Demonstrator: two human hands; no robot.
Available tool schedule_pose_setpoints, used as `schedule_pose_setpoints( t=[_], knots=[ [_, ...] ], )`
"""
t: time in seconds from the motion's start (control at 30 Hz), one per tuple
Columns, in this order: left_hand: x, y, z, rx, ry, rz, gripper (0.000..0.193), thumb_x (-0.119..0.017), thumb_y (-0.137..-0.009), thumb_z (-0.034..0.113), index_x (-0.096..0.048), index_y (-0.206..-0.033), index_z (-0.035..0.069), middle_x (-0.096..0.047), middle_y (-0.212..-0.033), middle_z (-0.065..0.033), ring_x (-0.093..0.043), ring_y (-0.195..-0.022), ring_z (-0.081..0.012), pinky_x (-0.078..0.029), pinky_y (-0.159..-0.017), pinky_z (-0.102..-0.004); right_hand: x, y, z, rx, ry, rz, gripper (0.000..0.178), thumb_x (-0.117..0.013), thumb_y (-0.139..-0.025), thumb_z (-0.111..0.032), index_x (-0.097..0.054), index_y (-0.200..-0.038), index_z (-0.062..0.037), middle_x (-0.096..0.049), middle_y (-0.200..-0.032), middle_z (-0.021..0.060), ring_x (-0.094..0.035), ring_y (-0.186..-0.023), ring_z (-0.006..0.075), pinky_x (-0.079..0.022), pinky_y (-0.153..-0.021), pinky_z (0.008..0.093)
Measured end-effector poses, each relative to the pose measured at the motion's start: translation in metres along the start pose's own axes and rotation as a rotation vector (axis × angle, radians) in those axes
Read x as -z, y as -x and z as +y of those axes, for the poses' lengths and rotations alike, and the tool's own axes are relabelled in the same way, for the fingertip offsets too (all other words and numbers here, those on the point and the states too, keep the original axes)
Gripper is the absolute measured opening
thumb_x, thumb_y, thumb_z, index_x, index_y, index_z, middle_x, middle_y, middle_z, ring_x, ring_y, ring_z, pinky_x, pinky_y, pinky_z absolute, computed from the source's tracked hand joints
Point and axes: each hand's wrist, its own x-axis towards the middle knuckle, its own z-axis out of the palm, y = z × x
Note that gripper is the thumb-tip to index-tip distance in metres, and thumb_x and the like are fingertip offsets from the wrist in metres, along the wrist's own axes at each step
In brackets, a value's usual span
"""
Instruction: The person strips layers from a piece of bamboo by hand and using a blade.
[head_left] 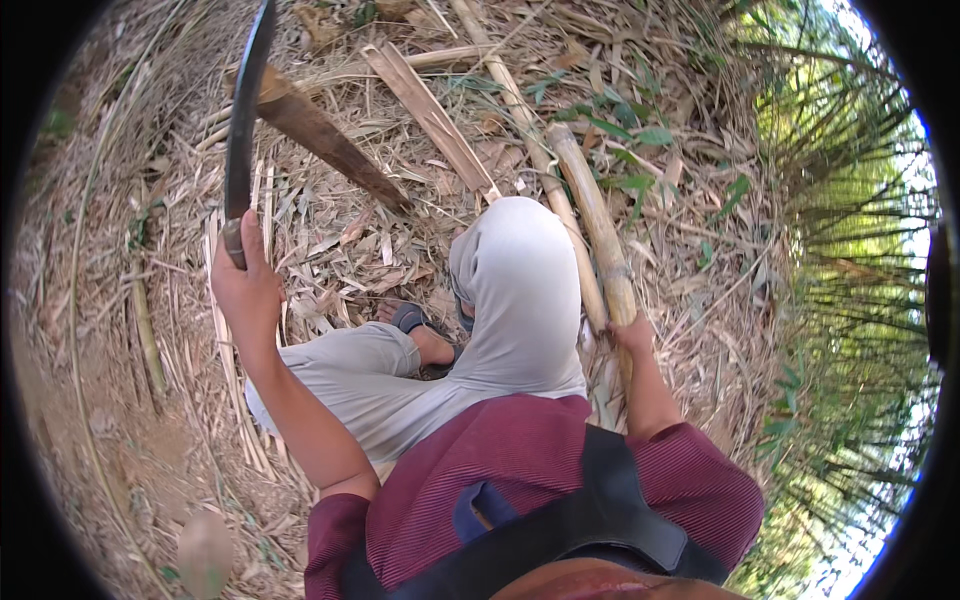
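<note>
The pole (593, 215) is on the right, just beside the knee (520, 270); its long axis runs from the person's right side out toward the far ground (700, 300), with the far end leaning a bit to the left; the right hand (633, 335) is wrapped around it close to the near end. The knife (241, 135) is up on the left, well apart from the pole; its blade points away from the person, and its tip runs to the top edge, so I cannot tell just where it ends; the left hand (247, 285) has its fingers curled tight on the handle.

The step in hand looks like getting the pole and knife ready for a cut; the next move seems to call for a firm hold on the pole, and for the blade to be kept clear of the knee.

A thin pole (518, 115) lies just left of the held one; then comes a split piece (425, 112), and farther left a brown block (325, 137); dry leaves lie all around.
</note>
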Motion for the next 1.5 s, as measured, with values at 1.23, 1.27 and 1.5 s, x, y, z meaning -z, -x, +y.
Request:
schedule_pose_setpoints(
  t=[1.23,1.27,1.5],
  knots=[
    [0.006,0.003,0.024,-0.297,-0.446,0.036,0.026,-0.072,-0.089,0.022,-0.06,-0.097,0.0,-0.067,-0.078,-0.0228,-0.066,-0.076,-0.0418,-0.051,-0.069,-0.0506,0.265,0.104,-0.34,1.065,-0.054,0.171,0.066,-0.08,-0.066,-0.015,-0.057,-0.126,0.003,-0.071,-0.102,0.0215,-0.071,-0.094,0.0294,-0.057,-0.083,0.04],
    [0.007,-0.008,0.029,-0.325,-0.414,0.053,0.026,-0.072,-0.089,0.022,-0.061,-0.097,0.0,-0.067,-0.08,-0.0232,-0.067,-0.077,-0.0427,-0.051,-0.07,-0.0511,0.275,0.099,-0.341,1.091,-0.093,0.174,0.066,-0.081,-0.067,-0.017,-0.056,-0.126,0.0013,-0.071,-0.103,0.0236,-0.072,-0.096,0.0328,-0.056,-0.084,0.0409],
    [-0.017,0.015,0.025,-0.291,-0.404,-0.015,0.029,-0.072,-0.088,0.024,-0.06,-0.098,0.0,-0.069,-0.083,-0.0238,-0.067,-0.082,-0.044,-0.052,-0.073,-0.0519,0.329,0.143,-0.346,1.21,-0.57,0.506,0.058,-0.087,-0.071,-0.016,-0.06,-0.119,0.0011,-0.071,-0.101,0.0159,-0.071,-0.086,0.0239,-0.057,-0.079,0.0368]
  ],
)
